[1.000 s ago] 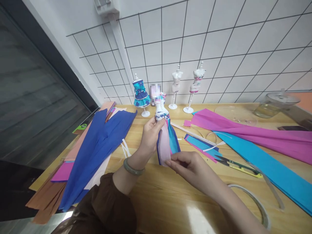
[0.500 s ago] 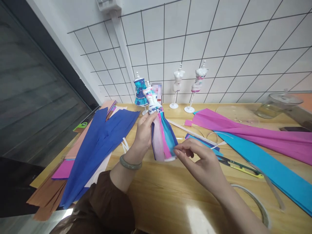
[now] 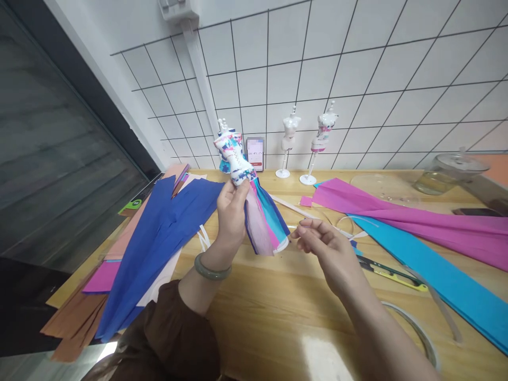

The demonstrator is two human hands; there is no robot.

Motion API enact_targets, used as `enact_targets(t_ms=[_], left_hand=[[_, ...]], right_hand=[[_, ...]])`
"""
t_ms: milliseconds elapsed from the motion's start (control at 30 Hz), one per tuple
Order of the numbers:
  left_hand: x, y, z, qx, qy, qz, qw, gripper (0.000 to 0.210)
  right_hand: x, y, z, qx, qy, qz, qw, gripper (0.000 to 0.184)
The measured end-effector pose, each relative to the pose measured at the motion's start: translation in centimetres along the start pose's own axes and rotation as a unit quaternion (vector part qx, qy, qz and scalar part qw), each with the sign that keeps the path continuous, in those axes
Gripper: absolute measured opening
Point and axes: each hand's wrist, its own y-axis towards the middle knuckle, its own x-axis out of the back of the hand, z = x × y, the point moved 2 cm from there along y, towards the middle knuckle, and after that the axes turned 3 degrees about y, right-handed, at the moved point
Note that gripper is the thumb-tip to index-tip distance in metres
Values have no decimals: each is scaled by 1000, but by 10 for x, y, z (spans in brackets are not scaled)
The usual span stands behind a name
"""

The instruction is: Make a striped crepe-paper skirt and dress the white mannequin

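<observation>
My left hand [image 3: 233, 211] is closed around the waist of a miniature dress form [image 3: 234, 157], tilted to the left above the table. Its white bodice carries pink and blue patches. From it hangs a crepe paper skirt [image 3: 264, 219] of pale pink, magenta, light blue and dark blue strips. My right hand [image 3: 323, 246] is beside the skirt's lower right edge, thumb and fingertips pinched together. Whether anything small sits in that pinch cannot be made out. Behind the held form, a second dress form in blue is mostly hidden.
Two white dress forms [image 3: 291, 138] stand by the tiled wall, near a phone [image 3: 255, 154]. Blue crepe paper [image 3: 159, 238] lies left; magenta paper [image 3: 397, 214] and light blue paper [image 3: 432, 275] lie right. Yellow-handled snips [image 3: 392, 272] and a tape roll [image 3: 420, 328] are near my right arm.
The dress form has tilted and shifted left, now covering most of the blue one behind. My right fingers have drawn slightly away from the skirt's hem.
</observation>
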Motion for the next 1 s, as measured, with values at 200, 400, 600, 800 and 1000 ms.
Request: enact_targets(t_ms=[200,400,600,800,1000], left_hand=[[0,-2,-3,-33,17,1,999,19],[-1,-5,-3,-42,39,5,998,19],[-1,-7,-4,-51,46,18,997,19],[-2,-9,-3,-64,61,13,996,17],[-7,-12,-3,-81,55,4,995,16]], right_hand=[[-5,2,-9,-85,142,-11,986,41],[-5,3,-16,-109,179,15,978,39],[-6,4,-19,-134,193,10,972,40],[-7,4,-18,-180,291,43,939,32],[-7,6,-22,-242,405,60,880,25]])
